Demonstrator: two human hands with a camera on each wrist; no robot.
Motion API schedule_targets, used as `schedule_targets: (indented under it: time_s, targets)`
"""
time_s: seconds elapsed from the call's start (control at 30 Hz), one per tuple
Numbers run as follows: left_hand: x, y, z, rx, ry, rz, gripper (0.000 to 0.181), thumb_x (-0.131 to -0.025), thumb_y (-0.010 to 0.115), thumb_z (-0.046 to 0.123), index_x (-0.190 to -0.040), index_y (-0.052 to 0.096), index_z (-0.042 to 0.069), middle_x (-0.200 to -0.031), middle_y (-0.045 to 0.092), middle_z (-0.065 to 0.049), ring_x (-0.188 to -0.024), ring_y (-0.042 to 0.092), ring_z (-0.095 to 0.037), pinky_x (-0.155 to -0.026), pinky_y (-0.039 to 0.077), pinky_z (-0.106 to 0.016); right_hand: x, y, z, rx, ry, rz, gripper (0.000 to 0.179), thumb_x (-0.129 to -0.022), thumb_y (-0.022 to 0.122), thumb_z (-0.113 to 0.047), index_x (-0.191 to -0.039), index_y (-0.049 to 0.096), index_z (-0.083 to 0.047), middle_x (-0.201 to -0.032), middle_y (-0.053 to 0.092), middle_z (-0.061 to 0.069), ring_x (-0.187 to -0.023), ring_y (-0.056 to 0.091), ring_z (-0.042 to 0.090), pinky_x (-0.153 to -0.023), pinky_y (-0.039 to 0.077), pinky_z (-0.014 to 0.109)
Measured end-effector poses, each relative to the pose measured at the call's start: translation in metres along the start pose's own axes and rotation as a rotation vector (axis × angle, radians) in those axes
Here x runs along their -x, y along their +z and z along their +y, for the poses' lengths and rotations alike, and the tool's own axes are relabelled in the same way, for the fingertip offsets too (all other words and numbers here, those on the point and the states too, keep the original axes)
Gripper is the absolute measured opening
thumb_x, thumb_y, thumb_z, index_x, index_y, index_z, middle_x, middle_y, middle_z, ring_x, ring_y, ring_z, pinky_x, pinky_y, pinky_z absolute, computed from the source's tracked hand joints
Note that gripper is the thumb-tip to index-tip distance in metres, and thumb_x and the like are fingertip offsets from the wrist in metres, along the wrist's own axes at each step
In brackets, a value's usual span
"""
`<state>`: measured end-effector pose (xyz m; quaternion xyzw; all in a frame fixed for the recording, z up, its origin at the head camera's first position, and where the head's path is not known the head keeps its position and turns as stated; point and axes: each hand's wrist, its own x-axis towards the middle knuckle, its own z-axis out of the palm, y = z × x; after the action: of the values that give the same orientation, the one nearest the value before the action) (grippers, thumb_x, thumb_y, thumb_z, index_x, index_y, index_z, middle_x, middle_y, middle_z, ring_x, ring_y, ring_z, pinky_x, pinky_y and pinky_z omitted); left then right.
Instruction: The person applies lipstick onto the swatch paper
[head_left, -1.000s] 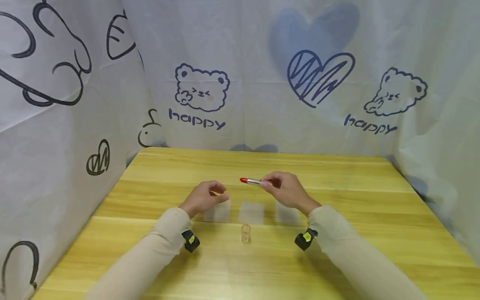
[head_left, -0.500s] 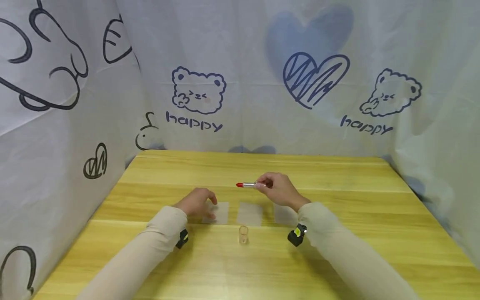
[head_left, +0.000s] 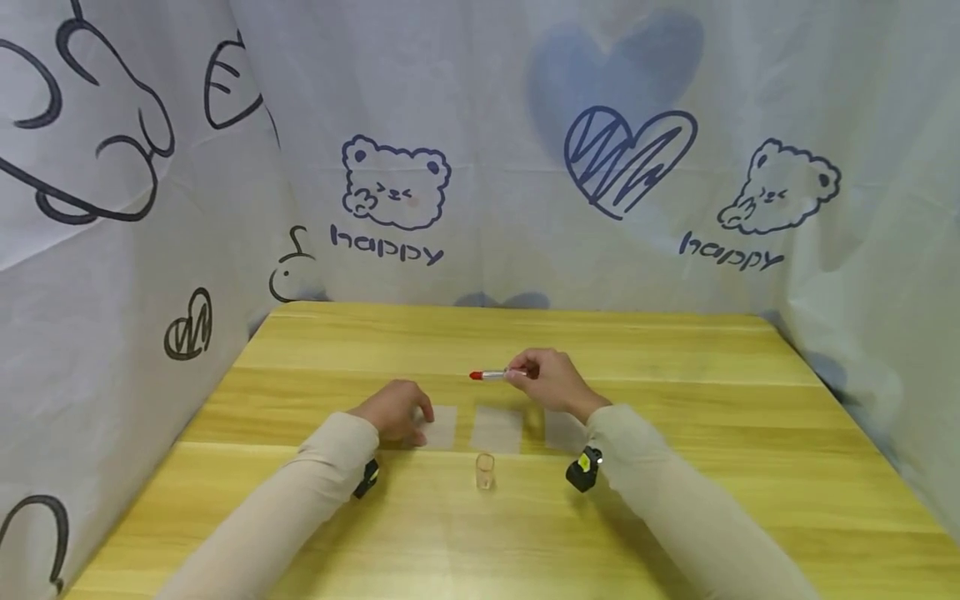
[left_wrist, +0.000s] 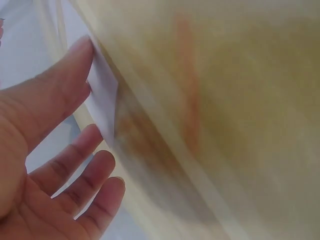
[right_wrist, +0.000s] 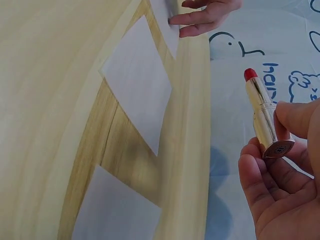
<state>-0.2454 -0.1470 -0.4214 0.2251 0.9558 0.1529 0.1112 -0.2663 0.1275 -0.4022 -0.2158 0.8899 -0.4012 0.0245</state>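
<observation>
My right hand [head_left: 553, 382] pinches a lipstick [right_wrist: 260, 107] between thumb and fingers, above the table. Its red tip points left in the head view, and its silver case shows in the right wrist view. Over the left white paper square [head_left: 441, 429] is my left hand [head_left: 393, 410], fingers loosely bent and spread. In the left wrist view its thumb [left_wrist: 55, 80] lies at the edge of that paper, with the other fingertips beside it. A clear cap [head_left: 485, 472] stands on the table between the forearms.
Two more white paper squares lie in the row, a middle one [head_left: 497, 430] and a right one [head_left: 562, 429] partly behind the right hand. The wooden table [head_left: 660, 342] ends at a white drawn-on curtain [head_left: 495, 242] at the back and sides.
My left hand has moved left, away from the lipstick, and down to the left paper. My right hand has shifted slightly left and lower, still pinching the lipstick.
</observation>
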Motion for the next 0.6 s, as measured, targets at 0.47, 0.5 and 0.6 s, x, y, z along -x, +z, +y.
schedule_targets:
  time_s: [0.47, 0.5, 0.6]
  targets:
    - [-0.013, -0.001, -0.006, -0.006, -0.011, 0.034, 0.03, -0.074, 0.087, 0.018, -0.099, 0.074, 0.007, -0.108, 0.068, -0.009, -0.105, 0.06, -0.027, -0.094, 0.047, -0.041, -0.014, 0.012, -0.002, 0.053, 0.004, -0.02, 0.013, -0.094, 0.067, -0.02, -0.098, 0.071, -0.008, -0.085, 0.065, -0.001, -0.075, 0.055, 0.014, -0.068, 0.048, 0.03]
    - [-0.013, -0.001, -0.007, -0.012, -0.009, 0.035, 0.031, -0.074, 0.087, 0.019, -0.099, 0.074, 0.006, -0.107, 0.068, -0.009, -0.103, 0.06, -0.027, -0.093, 0.048, -0.041, -0.014, 0.014, -0.002, 0.055, 0.0, -0.023, 0.013, -0.093, 0.067, -0.02, -0.098, 0.071, -0.008, -0.085, 0.065, -0.001, -0.075, 0.055, 0.014, -0.068, 0.048, 0.03]
    - [-0.014, -0.001, -0.008, -0.016, -0.013, 0.035, 0.032, -0.075, 0.086, 0.02, -0.101, 0.074, 0.005, -0.108, 0.068, -0.01, -0.105, 0.06, -0.028, -0.094, 0.047, -0.041, -0.016, 0.018, -0.004, 0.057, 0.001, -0.029, 0.013, -0.093, 0.067, -0.019, -0.097, 0.071, -0.007, -0.084, 0.064, -0.001, -0.074, 0.054, 0.014, -0.067, 0.047, 0.029]
